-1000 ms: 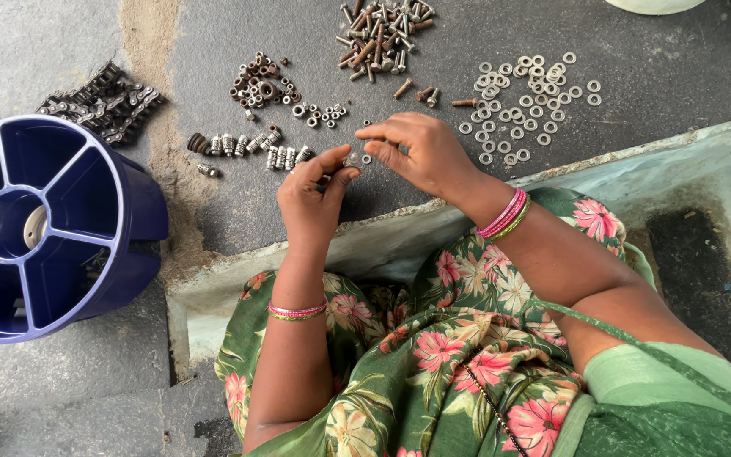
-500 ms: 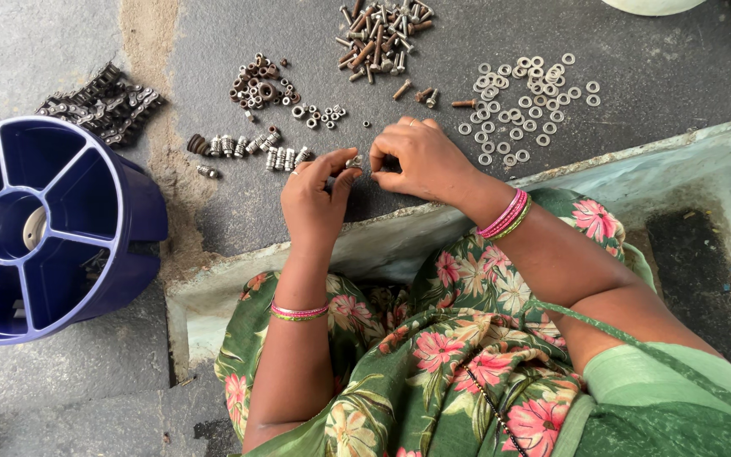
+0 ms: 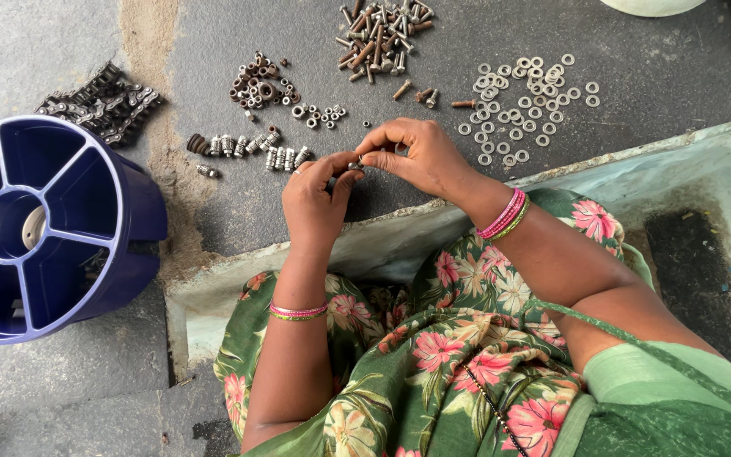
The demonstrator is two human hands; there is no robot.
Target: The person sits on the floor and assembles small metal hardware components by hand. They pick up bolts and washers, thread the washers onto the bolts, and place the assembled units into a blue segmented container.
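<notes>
My left hand (image 3: 315, 196) and my right hand (image 3: 412, 156) meet over the dark floor, fingertips pinched together on a small metal bolt (image 3: 355, 163) held between them. Just beyond my left hand lies a row of assembled bolts (image 3: 251, 145). Past my right hand a spread of flat washers (image 3: 524, 101) covers the floor. Further off sit a pile of loose bolts (image 3: 380, 30) and a cluster of nuts (image 3: 261, 87). What my right fingers hold besides the bolt is too small to tell.
A blue round bin with divided compartments (image 3: 40, 224) stands at the left. Short chain pieces (image 3: 99, 103) lie behind it. A pale concrete ledge (image 3: 636, 161) runs in front of my lap. A pale rim (image 3: 653, 7) shows at the top edge.
Both hands stay together at the same spot. My right fingers have shifted slightly on the small bolt; nothing else on the floor moved.
</notes>
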